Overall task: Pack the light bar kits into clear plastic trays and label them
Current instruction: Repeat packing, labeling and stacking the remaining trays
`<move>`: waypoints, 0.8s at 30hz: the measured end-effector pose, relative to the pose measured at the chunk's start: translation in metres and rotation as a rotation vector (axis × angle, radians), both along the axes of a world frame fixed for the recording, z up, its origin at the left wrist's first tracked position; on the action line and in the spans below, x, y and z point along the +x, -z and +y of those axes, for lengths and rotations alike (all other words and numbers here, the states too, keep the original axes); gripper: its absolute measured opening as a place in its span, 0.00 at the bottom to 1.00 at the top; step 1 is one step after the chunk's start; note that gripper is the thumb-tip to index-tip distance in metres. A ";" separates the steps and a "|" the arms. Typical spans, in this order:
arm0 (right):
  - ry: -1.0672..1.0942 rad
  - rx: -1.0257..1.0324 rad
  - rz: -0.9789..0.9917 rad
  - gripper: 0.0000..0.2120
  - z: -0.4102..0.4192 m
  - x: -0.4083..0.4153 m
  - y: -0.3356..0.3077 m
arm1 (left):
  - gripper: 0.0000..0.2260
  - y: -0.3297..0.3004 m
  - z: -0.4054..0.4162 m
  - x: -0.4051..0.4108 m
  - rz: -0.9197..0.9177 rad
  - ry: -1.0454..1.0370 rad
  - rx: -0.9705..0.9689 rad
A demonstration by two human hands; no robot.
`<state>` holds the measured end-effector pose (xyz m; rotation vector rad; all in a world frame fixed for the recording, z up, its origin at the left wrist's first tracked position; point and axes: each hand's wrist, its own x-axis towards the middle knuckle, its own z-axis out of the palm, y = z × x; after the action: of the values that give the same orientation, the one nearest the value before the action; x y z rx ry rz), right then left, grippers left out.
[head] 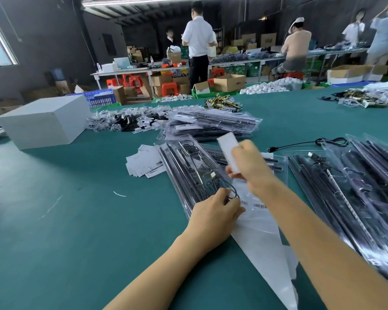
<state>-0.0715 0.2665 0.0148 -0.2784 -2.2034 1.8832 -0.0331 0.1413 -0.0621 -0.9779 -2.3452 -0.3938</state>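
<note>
A clear plastic tray (184, 166) with black light bars and a coiled cable lies at the centre of the green table. My left hand (213, 211) holds its near end, fingers curled at the cable and a white label backing sheet (262, 240) with barcode stickers. My right hand (249, 162) is raised above the tray and pinches a white rectangular label (229, 151). More packed trays lie stacked behind (213, 124) and to the right (356, 186).
White cards (143, 162) lie left of the tray. A white box (45, 121) stands at the far left. Small bagged parts (126, 119) and brass fittings (222, 104) lie further back. A black USB cable (305, 143) trails on the right. People work at benches behind.
</note>
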 end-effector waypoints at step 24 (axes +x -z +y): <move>0.085 -0.736 -0.055 0.13 0.053 0.020 0.052 | 0.09 -0.002 -0.017 -0.001 0.217 0.007 -0.198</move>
<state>-0.0519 0.3200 -0.0370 -0.5329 -1.4025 2.5787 -0.0345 0.1245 -0.0604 -1.0635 -2.2128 -0.0542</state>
